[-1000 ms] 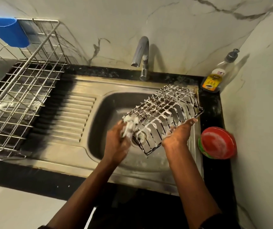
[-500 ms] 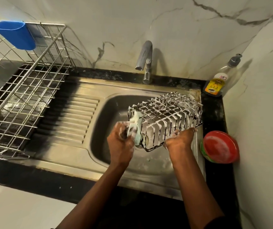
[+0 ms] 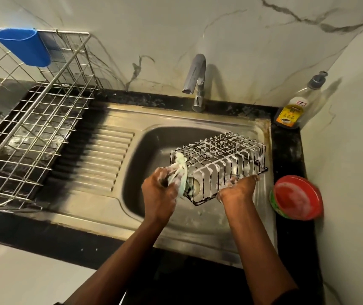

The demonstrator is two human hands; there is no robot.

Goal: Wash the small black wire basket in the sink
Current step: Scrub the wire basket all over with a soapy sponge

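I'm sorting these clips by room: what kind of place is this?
Most likely a home kitchen's washing-up corner: a steel sink with a ribbed drainboard under a tap, a wire dish rack beside it on the counter, and a dish soap bottle in the corner.

Steel dish rack (image 3: 33,133) with blue cup (image 3: 25,48) at left, tap (image 3: 194,78), soap bottle (image 3: 294,106), red tub (image 3: 297,195) at right

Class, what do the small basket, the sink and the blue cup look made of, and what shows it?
Basket: thin black-coated wire, probably metal, foam-covered. Sink: brushed steel, likely stainless, with dull reflections. Blue cup: smooth matte plastic, apparently, uniform colour.
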